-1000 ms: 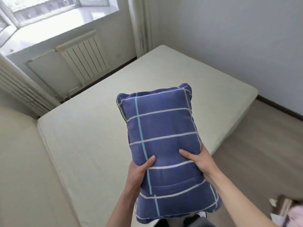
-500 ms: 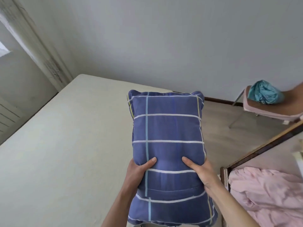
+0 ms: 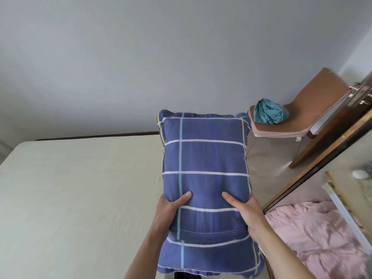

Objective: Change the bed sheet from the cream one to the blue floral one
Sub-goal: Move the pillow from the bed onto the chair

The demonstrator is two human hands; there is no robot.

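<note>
Left hand [image 3: 168, 210] and right hand [image 3: 244, 211] gripping blue checked pillow [image 3: 205, 178] by its sides, thumbs on top, held above cream-sheeted bed [image 3: 80, 198]. Pink bedding [image 3: 316, 236] right. Teal cloth bundle [image 3: 268, 113] on far chair [image 3: 314, 109].

pillow [image 3: 205, 170] — blue-violet, white grid lines, one light-blue stripe, yellow edge stripe. cream sheet [image 3: 80, 194] left of pillow, plain. right of pillow: teal cloth [image 3: 268, 114] on brown chair [image 3: 314, 109], pink crumpled bedding [image 3: 318, 236].
</note>
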